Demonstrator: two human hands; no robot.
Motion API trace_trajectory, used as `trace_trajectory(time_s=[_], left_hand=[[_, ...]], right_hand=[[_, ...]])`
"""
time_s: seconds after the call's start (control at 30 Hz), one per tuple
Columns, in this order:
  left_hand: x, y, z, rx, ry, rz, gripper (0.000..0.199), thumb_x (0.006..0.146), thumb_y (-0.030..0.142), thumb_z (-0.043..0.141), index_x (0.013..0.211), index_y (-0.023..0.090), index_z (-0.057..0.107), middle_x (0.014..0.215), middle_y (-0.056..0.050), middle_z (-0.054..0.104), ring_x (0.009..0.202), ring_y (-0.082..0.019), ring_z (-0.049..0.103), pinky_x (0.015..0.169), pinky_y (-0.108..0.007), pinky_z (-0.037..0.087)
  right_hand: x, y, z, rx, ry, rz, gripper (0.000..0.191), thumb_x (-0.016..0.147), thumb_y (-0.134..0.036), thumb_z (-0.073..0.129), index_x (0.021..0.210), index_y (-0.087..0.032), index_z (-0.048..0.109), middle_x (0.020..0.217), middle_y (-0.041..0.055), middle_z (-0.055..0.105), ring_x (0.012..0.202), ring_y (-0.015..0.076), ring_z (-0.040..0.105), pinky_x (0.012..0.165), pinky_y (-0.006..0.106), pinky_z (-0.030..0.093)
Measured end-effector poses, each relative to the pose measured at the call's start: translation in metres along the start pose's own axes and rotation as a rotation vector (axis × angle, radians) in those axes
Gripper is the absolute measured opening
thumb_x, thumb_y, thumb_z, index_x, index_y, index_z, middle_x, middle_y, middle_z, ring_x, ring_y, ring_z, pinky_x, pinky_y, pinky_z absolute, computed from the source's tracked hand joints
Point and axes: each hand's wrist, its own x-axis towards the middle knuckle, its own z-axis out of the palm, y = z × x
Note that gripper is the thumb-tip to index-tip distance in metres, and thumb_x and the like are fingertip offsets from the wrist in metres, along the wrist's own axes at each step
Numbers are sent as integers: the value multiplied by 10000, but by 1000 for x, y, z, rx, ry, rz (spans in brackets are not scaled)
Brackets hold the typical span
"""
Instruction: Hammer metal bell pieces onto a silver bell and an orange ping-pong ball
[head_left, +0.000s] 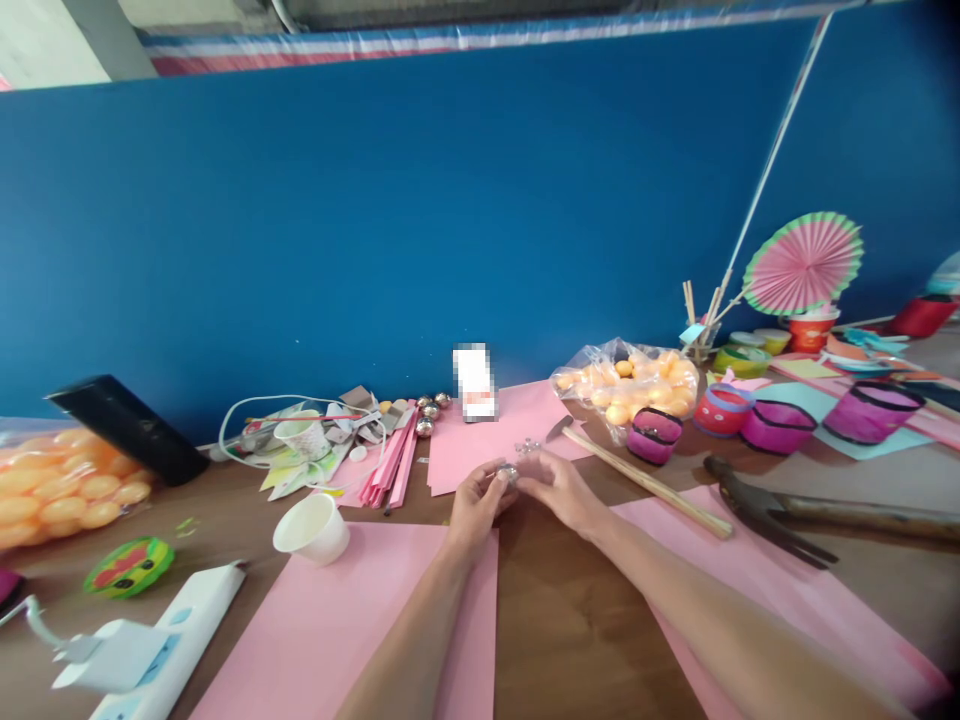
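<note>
Probably light, stiff and slick, the small silvery ball [508, 473] sits pinched in the left hand [475, 503] above the desk [585, 630], best taken round its sides; the right hand [566, 494] curls close, its grip unclear.

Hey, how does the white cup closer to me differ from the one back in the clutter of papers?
The near cup looks plain, while the back cup carries a faint pattern. The near cup stands at a corner of a pink sheet; the back cup sits among loose papers. Both are whitish and open-topped, and neither is in a hand.
</note>
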Motion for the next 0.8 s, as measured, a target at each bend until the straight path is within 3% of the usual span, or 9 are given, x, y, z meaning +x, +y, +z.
trace_trajectory(time_s=[0.23, 0.43, 0.53, 0.67, 0.8], left_hand=[[0, 0, 0, -12, 10, 9, 385, 666, 340, 657, 981, 132, 578, 955, -107, 654, 853, -185, 621, 797, -339, 490], [2, 3, -3, -86, -34, -37, 403, 727, 414, 574, 996, 114, 587, 941, -118, 658, 859, -190, 626, 858, -360, 458], [3, 5, -4, -148, -60, -43, 381, 703, 343, 625, 1004, 114, 580, 944, -110, 660, 883, -189, 622, 894, -362, 441], [5, 4, -5, -150, -4, -54, 388, 657, 289, 675, 989, 115, 576, 917, -91, 669, 877, -191, 626, 898, -360, 449], [10, 0, -9, -118, 49, -49, 424, 628, 277, 698, 1001, 123, 569, 887, -67, 678, 866, -191, 633, 896, -339, 461]], right_hand=[[-5, -12, 2, -270, 19, -163, 256, 754, -299, 564, 987, -198, 599, 990, 57, 616, 934, 193, 558, 859, 336, 414], [0, -12, 0, -198, 36, -77, 271, 792, -334, 497, 1006, -184, 573, 965, 55, 612, 866, 170, 577, 781, 300, 460], [3, -16, -1, -208, 103, -85, 255, 792, -343, 492, 958, -168, 576, 925, 54, 618, 842, 163, 582, 751, 276, 465], [7, -29, 3, -279, 105, -153, 233, 800, -323, 484, 935, -154, 574, 884, 49, 626, 778, 148, 591, 669, 240, 467], [9, -35, 0, -423, 137, -229, 195, 818, -254, 448, 929, -156, 575, 885, 45, 636, 799, 143, 593, 688, 233, 456]])
